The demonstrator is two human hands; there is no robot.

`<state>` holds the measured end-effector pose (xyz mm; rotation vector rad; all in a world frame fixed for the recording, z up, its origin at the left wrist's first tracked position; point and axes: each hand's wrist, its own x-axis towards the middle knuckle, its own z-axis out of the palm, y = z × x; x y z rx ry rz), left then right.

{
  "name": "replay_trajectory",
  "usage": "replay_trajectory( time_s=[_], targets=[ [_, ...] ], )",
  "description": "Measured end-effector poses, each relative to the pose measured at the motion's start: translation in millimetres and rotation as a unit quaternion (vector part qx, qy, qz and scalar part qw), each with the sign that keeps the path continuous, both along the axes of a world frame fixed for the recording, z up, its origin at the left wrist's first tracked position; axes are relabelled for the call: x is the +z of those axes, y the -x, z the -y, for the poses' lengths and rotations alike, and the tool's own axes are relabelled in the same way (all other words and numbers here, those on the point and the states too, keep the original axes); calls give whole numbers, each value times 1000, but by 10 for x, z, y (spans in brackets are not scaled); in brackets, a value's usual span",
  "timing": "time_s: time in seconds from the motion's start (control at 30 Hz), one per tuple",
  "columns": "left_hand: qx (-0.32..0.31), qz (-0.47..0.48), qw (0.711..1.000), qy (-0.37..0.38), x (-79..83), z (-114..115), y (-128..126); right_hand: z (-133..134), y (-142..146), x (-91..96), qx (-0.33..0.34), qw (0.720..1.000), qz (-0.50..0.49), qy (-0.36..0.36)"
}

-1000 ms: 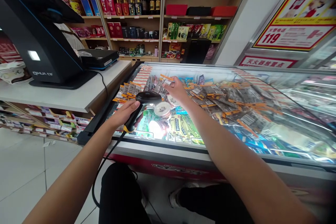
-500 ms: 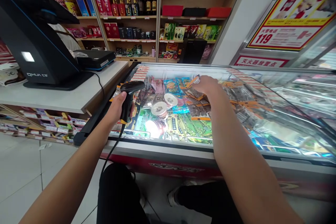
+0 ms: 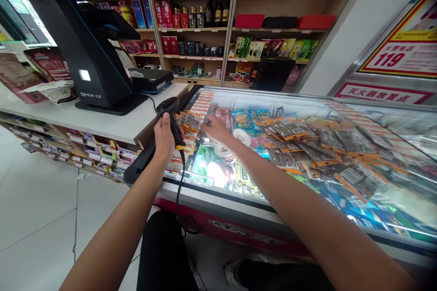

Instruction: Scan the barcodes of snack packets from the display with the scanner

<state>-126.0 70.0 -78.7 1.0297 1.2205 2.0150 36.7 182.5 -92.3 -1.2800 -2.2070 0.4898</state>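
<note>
My left hand is closed round the handle of a black barcode scanner, held upright at the left end of a glass-topped chest freezer; its black cable hangs down to the floor. My right hand reaches over the freezer glass beside the scanner, fingers curled on a small packet among orange-edged snack packets lying there. Many more such packets are spread across the glass to the right.
A white counter to the left carries a black checkout terminal and a black flat device. Wooden shelves of boxes, bottles and snacks line the back wall. A red and yellow sign is at right. My dark-trousered legs are below.
My right hand swung left from the middle packets to those beside the scanner. My left hand kept the scanner and raised it upright. The view shifted, showing more of the counter.
</note>
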Motion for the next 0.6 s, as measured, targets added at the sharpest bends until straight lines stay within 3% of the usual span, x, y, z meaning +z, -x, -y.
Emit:
replay_trajectory(
  time_s=[0.13, 0.27, 0.47, 0.6],
  targets=[
    [-4, -9, 1000, -3, -10, 2, -15, -132, 422, -45, -10, 999, 31, 13],
    [-22, -32, 999, -10, -35, -5, -25, -379, 490, 14, 50, 998, -7, 39],
    [-84, -43, 995, 12, 29, 42, -80, -400, 71, 46, 82, 989, -125, -14],
    [-225, -85, 969, 61, 92, 136, -103, -231, -460, 125, 71, 974, -211, -46]
  ],
)
